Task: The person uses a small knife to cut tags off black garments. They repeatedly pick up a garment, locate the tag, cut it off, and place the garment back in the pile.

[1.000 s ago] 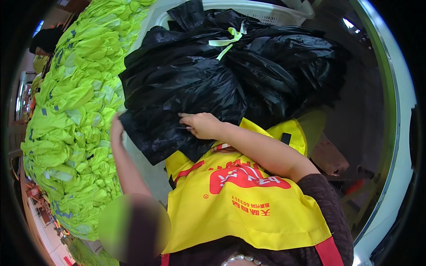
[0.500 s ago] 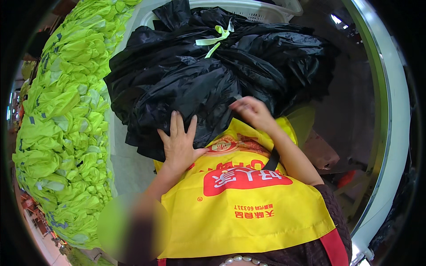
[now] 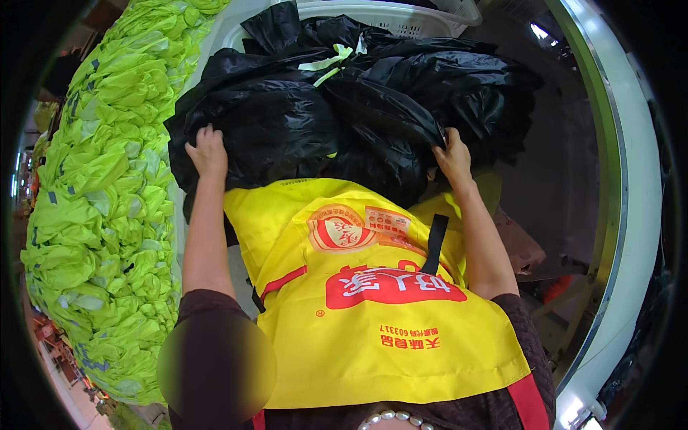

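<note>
A large bunch of thin, shiny black fabric (image 3: 287, 122) lies in front of me, gathered at its far middle by a pale green tie strip (image 3: 330, 66). At the bunch's left side, my left hand (image 3: 208, 152) grips the black material with curled fingers. My right hand (image 3: 454, 156) pinches a fold of it on the right, pulling the edge taut between thumb and fingers. The near edge of the bunch rests against my yellow apron (image 3: 401, 358). Fingertips of both hands are partly hidden in the folds.
A long heap of bright lime-green fabric pieces (image 3: 107, 186) runs along the left. Behind the bunch stands a white perforated plastic basket (image 3: 408, 27). A pale curved metal-edged frame (image 3: 623, 165) bounds the right side. A brownish piece (image 3: 519, 247) lies low at right.
My left hand went from lying flat on the bunch to gripping its left side. My right hand moved right and took a fold. The black material is spread wider, and the tie shifted slightly left.
</note>
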{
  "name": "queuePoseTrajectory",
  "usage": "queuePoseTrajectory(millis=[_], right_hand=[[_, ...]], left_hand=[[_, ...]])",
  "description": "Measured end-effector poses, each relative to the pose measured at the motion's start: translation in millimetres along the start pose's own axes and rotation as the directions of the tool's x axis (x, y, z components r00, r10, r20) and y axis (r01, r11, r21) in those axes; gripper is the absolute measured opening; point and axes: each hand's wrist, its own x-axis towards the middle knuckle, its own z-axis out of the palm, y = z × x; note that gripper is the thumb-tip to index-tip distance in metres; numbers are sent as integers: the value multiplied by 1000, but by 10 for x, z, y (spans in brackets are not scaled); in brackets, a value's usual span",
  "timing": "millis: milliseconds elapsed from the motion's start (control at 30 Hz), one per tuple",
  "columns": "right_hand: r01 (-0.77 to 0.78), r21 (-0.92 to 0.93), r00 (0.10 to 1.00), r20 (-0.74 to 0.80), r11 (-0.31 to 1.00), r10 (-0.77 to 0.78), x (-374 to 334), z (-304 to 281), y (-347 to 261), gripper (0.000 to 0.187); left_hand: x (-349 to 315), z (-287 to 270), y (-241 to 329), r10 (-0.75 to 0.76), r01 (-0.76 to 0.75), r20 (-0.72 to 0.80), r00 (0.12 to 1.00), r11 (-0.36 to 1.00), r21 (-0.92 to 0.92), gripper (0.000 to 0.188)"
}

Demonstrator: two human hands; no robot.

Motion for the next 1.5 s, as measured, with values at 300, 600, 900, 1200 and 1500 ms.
queuePoseTrajectory(millis=[300,600,900,1200,1500], right_hand=[[375,397,924,-87,838,-372,167,-974,-1560,21],[-431,869,844,483,243,-233,470,-591,-2722,16],[114,767,924,151,631,-350,144,-1259,-1859,25],[535,582,779,-60,612,-625,-444,-694,-1588,30],[-25,855,991,90,517,-101,-166,-562,-1416,19]], left_hand=[[-530,-638,-76,49,35,284,958,958,-283,46],[-783,-2291,1469,289,327,260,921,-215,-920,63],[-420,-1831,1256,275,372,553,786,-926,-67,34],[-332,-1862,1149,221,374,619,754,-919,-128,37],[-656,-1550,273,163,504,709,686,-810,-301,60]])
